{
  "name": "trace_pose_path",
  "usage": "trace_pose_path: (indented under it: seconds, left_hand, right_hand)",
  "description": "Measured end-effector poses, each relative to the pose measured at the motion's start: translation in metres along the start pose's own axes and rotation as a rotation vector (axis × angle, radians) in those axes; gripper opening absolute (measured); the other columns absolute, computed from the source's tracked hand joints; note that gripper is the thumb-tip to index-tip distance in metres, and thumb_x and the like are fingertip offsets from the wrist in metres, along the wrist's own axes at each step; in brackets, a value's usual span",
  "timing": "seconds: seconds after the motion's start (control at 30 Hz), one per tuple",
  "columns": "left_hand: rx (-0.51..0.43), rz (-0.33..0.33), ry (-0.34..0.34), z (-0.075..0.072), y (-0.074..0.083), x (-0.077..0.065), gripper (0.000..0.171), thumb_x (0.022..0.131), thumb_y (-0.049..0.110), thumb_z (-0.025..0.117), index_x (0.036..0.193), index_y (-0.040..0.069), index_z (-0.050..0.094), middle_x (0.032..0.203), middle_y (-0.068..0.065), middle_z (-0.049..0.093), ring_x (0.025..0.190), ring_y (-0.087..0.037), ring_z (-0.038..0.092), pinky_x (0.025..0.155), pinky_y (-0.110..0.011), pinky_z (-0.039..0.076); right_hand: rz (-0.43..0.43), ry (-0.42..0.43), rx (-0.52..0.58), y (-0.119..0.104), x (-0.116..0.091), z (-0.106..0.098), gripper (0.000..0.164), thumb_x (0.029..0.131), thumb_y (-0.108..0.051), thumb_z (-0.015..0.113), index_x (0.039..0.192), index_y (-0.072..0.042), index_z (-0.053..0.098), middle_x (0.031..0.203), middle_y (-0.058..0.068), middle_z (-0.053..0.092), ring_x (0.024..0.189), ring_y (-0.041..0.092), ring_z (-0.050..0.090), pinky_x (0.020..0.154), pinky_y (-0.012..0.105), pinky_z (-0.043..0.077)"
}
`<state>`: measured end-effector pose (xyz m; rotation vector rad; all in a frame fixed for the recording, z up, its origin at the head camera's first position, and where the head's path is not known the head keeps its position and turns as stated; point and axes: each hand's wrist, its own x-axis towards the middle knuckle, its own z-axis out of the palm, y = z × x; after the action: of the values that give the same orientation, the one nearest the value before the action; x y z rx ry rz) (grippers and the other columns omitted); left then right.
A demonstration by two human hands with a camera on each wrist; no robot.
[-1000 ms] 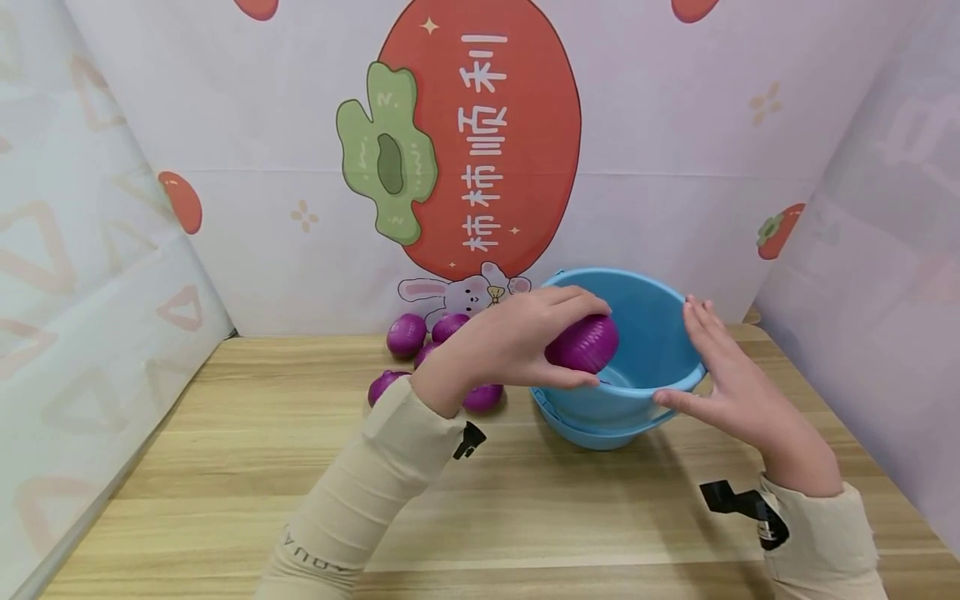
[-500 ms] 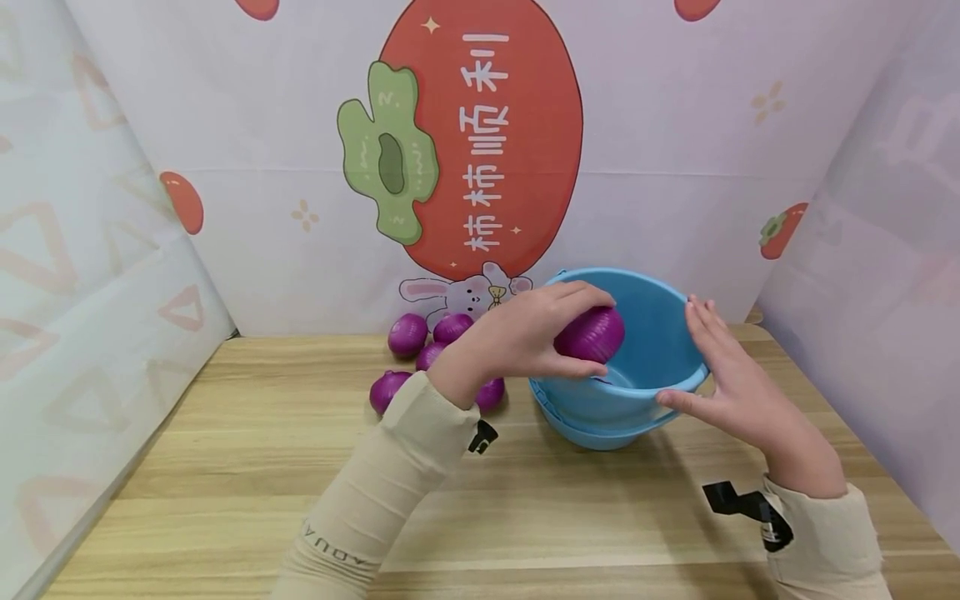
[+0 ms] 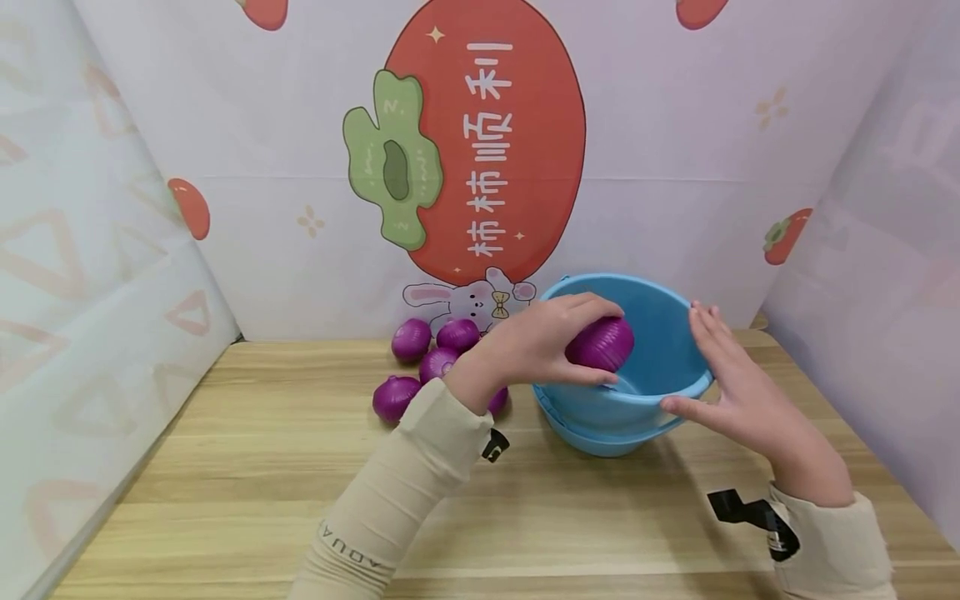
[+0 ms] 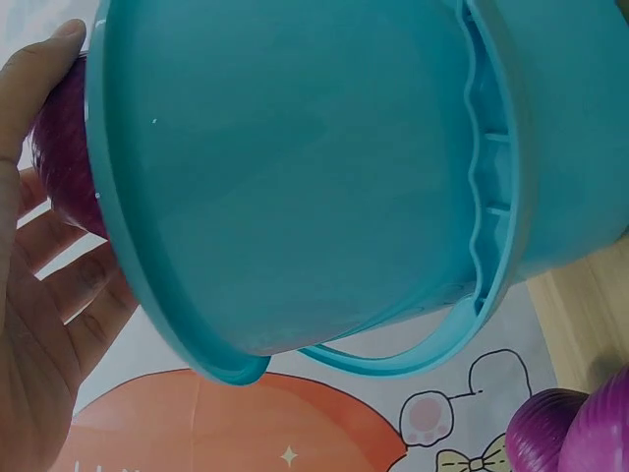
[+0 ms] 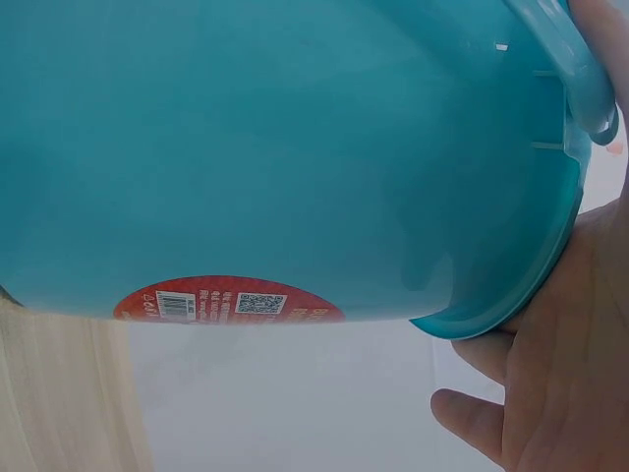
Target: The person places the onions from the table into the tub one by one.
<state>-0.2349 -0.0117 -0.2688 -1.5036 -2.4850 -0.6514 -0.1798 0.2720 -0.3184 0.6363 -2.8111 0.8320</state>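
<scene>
My left hand (image 3: 543, 342) grips a purple onion (image 3: 603, 343), thumb on the near side and fingers over the far side. The onion is over the mouth of a light blue bucket (image 3: 600, 421), by its left rim. In the left wrist view the bucket wall (image 4: 295, 177) partly covers the onion (image 4: 64, 157). My right hand (image 3: 750, 400) rests on the bucket's right rim with its fingers fairly straight, thumb at the front and fingertips farther back. In the right wrist view the palm lies close to the rim (image 5: 550, 265). The bucket's floor is mostly hidden.
Several more purple onions (image 3: 411, 340) lie on the wooden table (image 3: 262, 467) left of the bucket, some behind my left forearm. A printed cloth backdrop (image 3: 660, 125) stands behind, with white side panels at left and right. A handle (image 4: 486, 177) hangs along the bucket.
My left hand has shifted slightly right with the onion, farther over the bucket. My right hand stays on the rim. The whole view has dipped a little.
</scene>
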Motion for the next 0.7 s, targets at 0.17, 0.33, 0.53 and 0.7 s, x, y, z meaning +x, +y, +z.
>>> trace_pose_path:
  seconds: [0.17, 0.33, 0.53, 0.7]
  left_hand:
    - [-0.005, -0.017, -0.013, 0.0052, -0.0012, -0.0004, 0.072, 0.082, 0.046, 0.079, 0.138, 0.011, 0.052, 0.134, -0.001, 0.059, 0.120, -0.012, 0.056, 0.092, -0.020, 0.054]
    - [-0.008, -0.017, 0.007, 0.0084, -0.0027, -0.0024, 0.071, 0.082, 0.047, 0.079, 0.138, 0.012, 0.052, 0.134, 0.000, 0.059, 0.118, -0.010, 0.057, 0.091, -0.019, 0.054]
    - [-0.012, -0.031, -0.013, 0.0091, -0.0046, -0.0031, 0.077, 0.084, 0.049, 0.075, 0.146, 0.013, 0.046, 0.142, -0.002, 0.055, 0.127, -0.012, 0.054, 0.099, -0.023, 0.052]
    - [-0.012, -0.044, -0.018, 0.0058, -0.0043, -0.0036, 0.081, 0.084, 0.048, 0.075, 0.150, 0.014, 0.042, 0.151, -0.002, 0.049, 0.138, -0.014, 0.047, 0.104, -0.029, 0.050]
  right_hand:
    - [-0.004, 0.002, 0.001, 0.0002, -0.0002, 0.0003, 0.113, 0.082, -0.037, 0.079, 0.160, -0.007, 0.003, 0.168, 0.014, -0.001, 0.155, 0.034, -0.013, 0.105, 0.082, 0.012]
    - [-0.015, 0.008, 0.007, 0.0006, -0.0006, 0.0013, 0.113, 0.081, -0.036, 0.079, 0.160, -0.007, 0.004, 0.168, 0.014, 0.000, 0.155, 0.034, -0.012, 0.107, 0.081, 0.012]
    - [-0.020, 0.014, -0.005, 0.0019, -0.0008, 0.0023, 0.113, 0.081, -0.037, 0.079, 0.160, -0.007, 0.004, 0.168, 0.015, 0.000, 0.155, 0.035, -0.011, 0.106, 0.082, 0.011]
    - [-0.019, 0.013, -0.013, 0.0023, 0.0007, 0.0023, 0.113, 0.081, -0.037, 0.079, 0.160, -0.007, 0.003, 0.168, 0.014, -0.001, 0.154, 0.036, -0.012, 0.103, 0.083, 0.013]
